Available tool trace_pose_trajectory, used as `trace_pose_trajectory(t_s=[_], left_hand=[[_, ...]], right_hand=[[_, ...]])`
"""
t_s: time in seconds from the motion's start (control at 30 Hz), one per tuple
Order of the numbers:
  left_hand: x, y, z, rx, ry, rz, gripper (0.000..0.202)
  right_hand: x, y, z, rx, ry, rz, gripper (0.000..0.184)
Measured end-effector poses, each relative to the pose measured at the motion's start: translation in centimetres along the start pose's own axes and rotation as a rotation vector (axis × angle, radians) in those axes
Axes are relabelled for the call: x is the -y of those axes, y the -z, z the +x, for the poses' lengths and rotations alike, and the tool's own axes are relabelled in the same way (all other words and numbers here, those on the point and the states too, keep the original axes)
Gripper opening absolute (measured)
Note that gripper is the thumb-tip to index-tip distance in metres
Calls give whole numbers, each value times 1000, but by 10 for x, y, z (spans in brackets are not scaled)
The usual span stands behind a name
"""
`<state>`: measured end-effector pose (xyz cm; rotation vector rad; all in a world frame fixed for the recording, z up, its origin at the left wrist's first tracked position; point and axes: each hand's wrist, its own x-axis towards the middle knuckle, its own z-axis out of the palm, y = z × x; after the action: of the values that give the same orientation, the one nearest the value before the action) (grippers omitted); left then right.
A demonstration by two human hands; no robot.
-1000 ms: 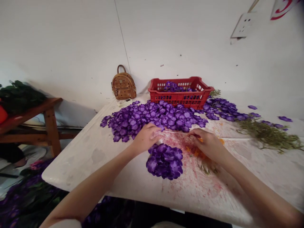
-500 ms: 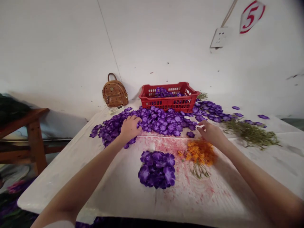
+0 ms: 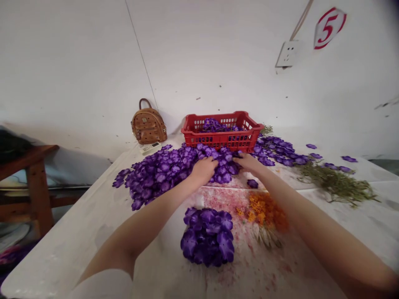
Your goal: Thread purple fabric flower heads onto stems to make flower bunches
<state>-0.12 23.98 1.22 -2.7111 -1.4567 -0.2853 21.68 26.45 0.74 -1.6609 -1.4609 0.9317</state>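
Note:
A broad pile of loose purple artificial flower heads (image 3: 165, 170) spreads over the table. My left hand (image 3: 205, 169) lies on the middle of the pile, palm down, its bent fingers partly sunk among the flowers. At the pile's right edge, my right hand (image 3: 249, 162) points left, thumb and fingertips closing on a purple flower (image 3: 237, 154); its fingertips are partly hidden. A neat block of purple flower heads (image 3: 207, 236) sits nearer to me, below both hands. Beside it, under my right forearm, lies an orange flower bunch (image 3: 264, 209) with pale green stems.
A red plastic crate (image 3: 221, 139) holding purple flowers stands behind the pile. At the back left are a brown mini backpack (image 3: 149, 124) and a white remote-like device (image 3: 151, 148). Green stems (image 3: 336, 180) and scattered purple flowers (image 3: 280, 149) lie right. A wooden frame (image 3: 39, 182) stands left.
My left hand has slid right across the pile to its middle. My right hand has moved left and slightly away from me, into the flowers. The two hands are now close together.

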Motion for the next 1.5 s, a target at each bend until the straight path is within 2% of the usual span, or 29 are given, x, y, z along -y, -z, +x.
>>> trace_pose_trajectory(t_s=[0.13, 0.23, 0.3, 0.4, 0.47, 0.53, 0.6, 0.67, 0.73, 0.8, 0.9, 1.0, 1.1, 1.2, 1.3, 1.4, 1.5], left_hand=[[53, 13, -28, -40, 144, 24, 24], [83, 13, -49, -143, 231, -77, 29], [94, 9, -57, -239, 271, -207, 33], [102, 2, -59, -348, 317, -346, 35], [100, 1, -57, -420, 365, -373, 37], [92, 4, -54, -507, 404, -338, 34], [78, 10, -50, -568, 347, -288, 27], [60, 14, -45, -516, 164, -268, 23], [44, 15, -40, -372, 15, -235, 24], [38, 11, -35, -242, 37, -185, 21], [47, 4, -33, -191, 217, -224, 22], [65, 2, -39, -238, 304, -325, 27], [72, 7, -49, -345, 288, -297, 29], [68, 13, -55, -418, 190, -238, 17], [59, 13, -57, -344, 137, -204, 12], [53, 7, -53, -225, 161, -169, 15], [49, 0, -47, -177, 165, -142, 16]], right_hand=[[31, -39, -4, 130, 23, 95, 41], [54, -59, -18, 264, 60, 166, 50], [66, -58, -28, 370, 83, 205, 48], [71, -38, -39, 462, 111, 232, 37], [65, -18, -41, 472, 107, 260, 37], [52, 1, -43, 415, 94, 307, 35], [36, 14, -44, 320, 76, 324, 30], [21, 22, -45, 246, 61, 320, 23], [9, 25, -47, 200, 55, 313, 17], [0, 28, -49, 169, 57, 305, 13], [-7, 31, -50, 150, 64, 282, 11], [-10, 31, -50, 149, 75, 256, 12], [-10, 30, -53, 153, 98, 235, 15], [-9, 32, -59, 164, 124, 213, 19], [-8, 38, -69, 187, 148, 174, 22], [-8, 42, -81, 207, 169, 154, 25], [-8, 42, -92, 208, 196, 138, 28]])
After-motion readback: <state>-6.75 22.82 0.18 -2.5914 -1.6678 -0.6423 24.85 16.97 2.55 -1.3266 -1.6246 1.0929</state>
